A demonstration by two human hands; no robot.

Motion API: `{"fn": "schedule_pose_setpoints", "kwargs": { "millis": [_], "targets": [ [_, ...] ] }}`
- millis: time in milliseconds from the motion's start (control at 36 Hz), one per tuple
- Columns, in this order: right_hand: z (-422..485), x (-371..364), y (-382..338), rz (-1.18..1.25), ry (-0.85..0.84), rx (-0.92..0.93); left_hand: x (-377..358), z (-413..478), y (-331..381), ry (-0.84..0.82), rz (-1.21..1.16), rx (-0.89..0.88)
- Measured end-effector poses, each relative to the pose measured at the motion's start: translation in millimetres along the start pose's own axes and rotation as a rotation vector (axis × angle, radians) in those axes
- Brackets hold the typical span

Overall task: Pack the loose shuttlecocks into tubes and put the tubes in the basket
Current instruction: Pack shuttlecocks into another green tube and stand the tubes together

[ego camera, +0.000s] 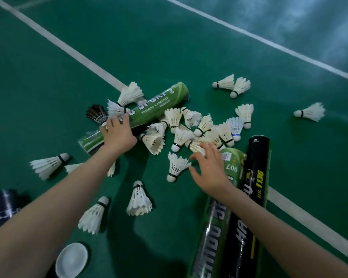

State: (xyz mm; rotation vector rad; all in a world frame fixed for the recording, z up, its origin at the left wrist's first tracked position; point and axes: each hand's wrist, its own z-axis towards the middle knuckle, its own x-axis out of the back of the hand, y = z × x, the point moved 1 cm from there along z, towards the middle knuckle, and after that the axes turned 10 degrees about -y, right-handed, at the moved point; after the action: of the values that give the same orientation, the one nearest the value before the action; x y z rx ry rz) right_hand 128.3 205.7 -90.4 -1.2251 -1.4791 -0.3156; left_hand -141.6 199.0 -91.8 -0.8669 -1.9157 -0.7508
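Several white shuttlecocks lie scattered on the green court floor, most in a pile [201,127] at the middle. A green tube [149,109] lies on its side at the centre left. My left hand [117,133] rests on its near part, fingers curled over it. My right hand [207,167] hovers with fingers spread over the near edge of the pile, fingertips touching a shuttlecock [195,146]; another shuttlecock [176,167] stands just left of it. A second green tube [215,217] and a black tube [247,207] lie side by side under my right forearm. One black shuttlecock [96,114] lies by the first tube.
A white round cap [71,259] lies at the bottom left. A dark tube end [0,207] shows at the left edge. White court lines [68,51] cross the floor. Stray shuttlecocks [309,112] lie to the right and far side. No basket is in view.
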Motion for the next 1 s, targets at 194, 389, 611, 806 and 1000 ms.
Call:
{"fn": "schedule_pose_setpoints", "kwargs": {
  "millis": [194, 389, 611, 806, 1000],
  "targets": [
    [-3.5, -10.9, 7.1, 0.084, 0.026, 0.086, 5.7, 11.9, -40.3, 0.040, 0.144, 0.077],
    [-8.8, -5.3, -4.7, 0.204, 0.078, 0.241, 12.2, -13.2, -4.7, 0.135, 0.055, -0.074],
    [-8.6, 15.6, -18.3, 0.491, -0.020, 0.113, 60.7, -46.5, 61.6, -0.447, -0.881, -0.143],
    [-12.8, 49.9, -29.7, 1.071, -0.054, -0.013, 56.6, -66.5, 100.3, -0.790, -1.337, -0.108],
    [-20.2, 68.4, -18.0, 1.204, -0.017, -0.040, 41.4, -82.6, 120.8, -0.796, -1.359, -0.151]
  ]
}}
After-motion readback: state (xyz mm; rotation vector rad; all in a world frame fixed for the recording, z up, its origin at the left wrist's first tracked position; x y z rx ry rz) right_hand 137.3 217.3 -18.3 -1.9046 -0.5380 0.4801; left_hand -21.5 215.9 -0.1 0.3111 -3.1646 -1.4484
